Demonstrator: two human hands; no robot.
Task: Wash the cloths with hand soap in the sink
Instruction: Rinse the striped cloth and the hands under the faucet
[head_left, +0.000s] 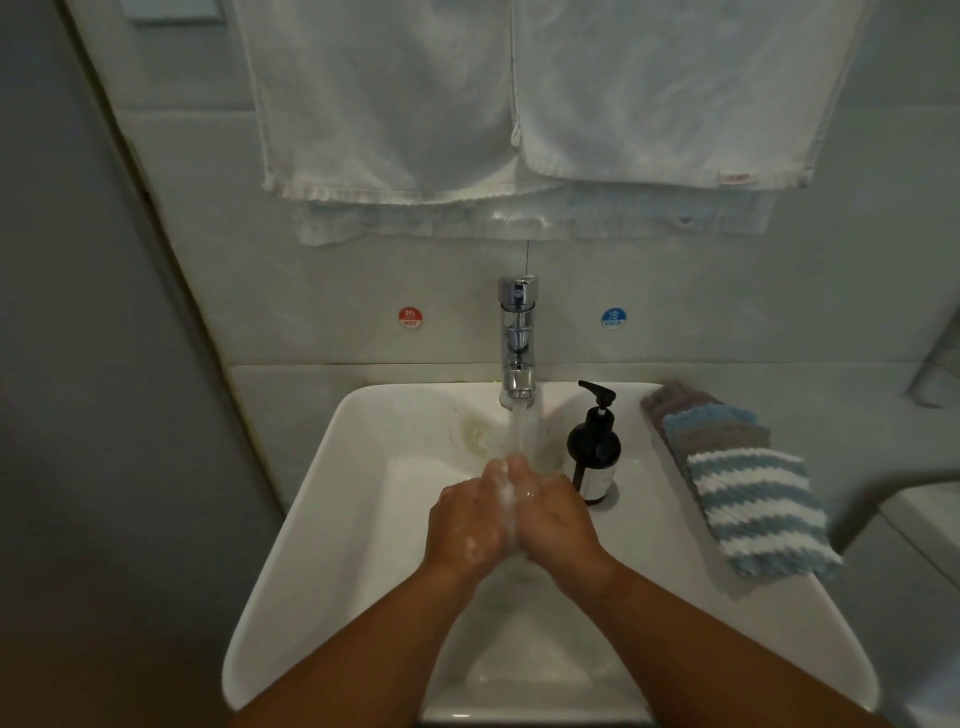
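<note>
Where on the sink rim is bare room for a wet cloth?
The sink is bare along its left rim, beside the faucet. The right rim is crowded: soap bottle, then stacked cloths. The left hand and right hand fill the basin's middle.

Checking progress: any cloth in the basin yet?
No, the cloths lie on the sink rim; left hand and right hand meet under the tap.

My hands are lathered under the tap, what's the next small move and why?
Probably reach the right hand to the striped cloth on the sink rim and bring it under the running water: that hand and the left hand are soapy, pressed together, holding nothing, and no cloth is in the basin yet.
</note>
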